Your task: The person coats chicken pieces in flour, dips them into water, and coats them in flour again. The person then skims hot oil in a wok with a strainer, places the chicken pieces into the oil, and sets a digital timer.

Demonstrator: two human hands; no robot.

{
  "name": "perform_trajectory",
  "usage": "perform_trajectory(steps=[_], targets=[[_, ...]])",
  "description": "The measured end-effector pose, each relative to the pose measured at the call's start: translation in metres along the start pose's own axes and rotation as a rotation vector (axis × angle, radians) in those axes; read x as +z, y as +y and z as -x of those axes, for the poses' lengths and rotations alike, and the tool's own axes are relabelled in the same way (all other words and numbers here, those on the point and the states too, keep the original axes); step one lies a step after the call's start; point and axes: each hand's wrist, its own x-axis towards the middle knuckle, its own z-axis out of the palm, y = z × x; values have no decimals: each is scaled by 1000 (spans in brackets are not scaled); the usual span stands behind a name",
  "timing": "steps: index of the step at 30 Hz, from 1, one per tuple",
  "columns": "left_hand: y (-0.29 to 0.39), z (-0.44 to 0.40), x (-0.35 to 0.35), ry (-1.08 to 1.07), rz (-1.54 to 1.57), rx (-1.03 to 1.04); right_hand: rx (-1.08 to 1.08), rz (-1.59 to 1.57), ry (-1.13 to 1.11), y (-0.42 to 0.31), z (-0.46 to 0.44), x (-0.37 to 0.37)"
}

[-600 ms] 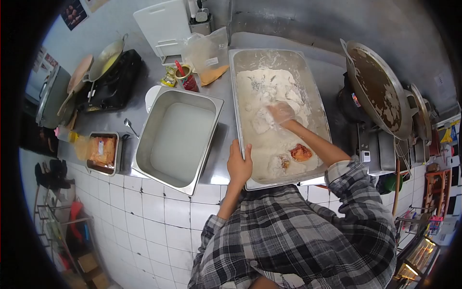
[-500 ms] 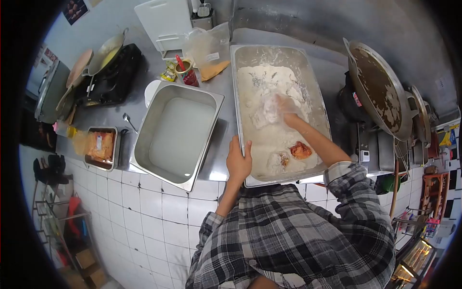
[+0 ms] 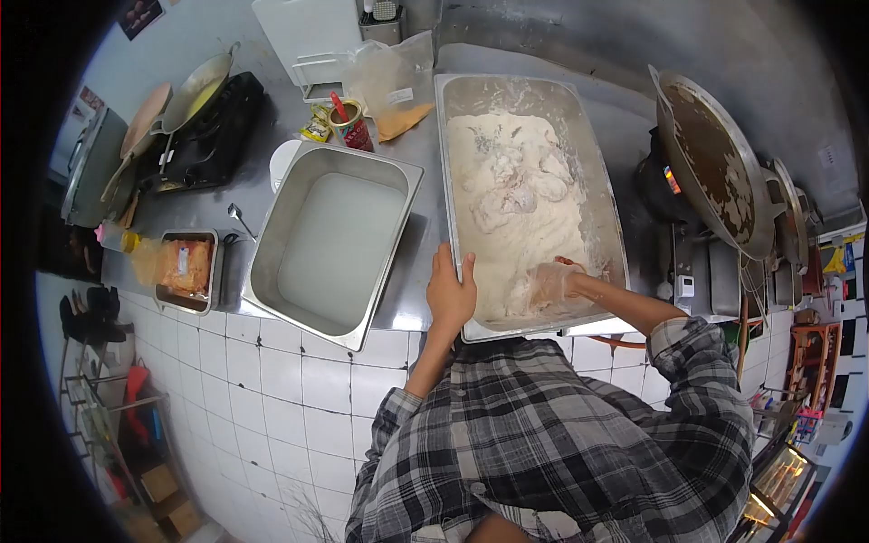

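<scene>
A long metal tray (image 3: 605, 195) of white flour (image 3: 493, 262) lies in front of me. Several flour-coated pieces (image 3: 516, 197), which look like chicken, are heaped toward its middle. My left hand (image 3: 452, 291) grips the tray's left rim near the front corner, thumb over the edge and fingers along the outside. Low in the flour at the tray's near end is my right hand (image 3: 548, 285), in a clear plastic glove dusted with flour. Its fingers are blurred and partly hidden, so I cannot make out their hold. A small reddish patch shows beside that wrist.
Left of the tray stands a metal pan (image 3: 339, 244) of cloudy liquid. Beyond are a red can (image 3: 353, 131), a plastic bag (image 3: 389, 72) and a black stove (image 3: 213, 136). A container of reddish meat (image 3: 188, 267) sits far left; a large wok of oil (image 3: 711, 163) is at right.
My right hand has moved from the middle of the tray to its near end, over where a reddish piece and a coated piece lay. Coated pieces now lie mid-tray. My left hand stays on the rim.
</scene>
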Motion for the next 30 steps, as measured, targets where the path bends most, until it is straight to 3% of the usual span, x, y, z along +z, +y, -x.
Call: perform_trajectory(steps=[1, 4, 7, 10, 13, 14, 17, 19, 21, 24, 26, 29, 30], targets=[[-1, 0, 0, 1, 11, -1, -13, 41, -7, 13, -11, 5], [-2, -1, 2, 8, 20, -6, 30, -217, 587, 23, -28, 15], [-2, 1, 0, -10, 16, -6, -249, 917, 709, 45, -40, 31], [-5, -1, 2, 2, 25, 11, -345, 273, 414, 52, -26, 30], [-2, 0, 0, 19, 30, 4, -30, -64, 203, 37, 12, -27], [0, 1, -1, 19, 27, 1, -59, -290, 191, 44, 6, -33], [0, 0, 0, 16, 11, -2, 64, -226, 278, 28, -31, -21], [0, 0, 0, 10, 19, -7, -12, 35, 444, 13, -60, 24], [0, 1, -2, 16, 26, -9, -91, 79, 530, 6, -69, 51], [-1, 0, -2, 20, 30, -2, -170, -11, 531, 4, -74, 58], [-3, 0, 0, 9, 28, -11, -180, 167, 499, 4, -76, 39], [5, 0, -7, -33, 39, -48, -27, -287, 538, 33, -101, 32], [3, 0, -6, -24, 43, -39, -47, -265, 605, 28, -103, 27]])
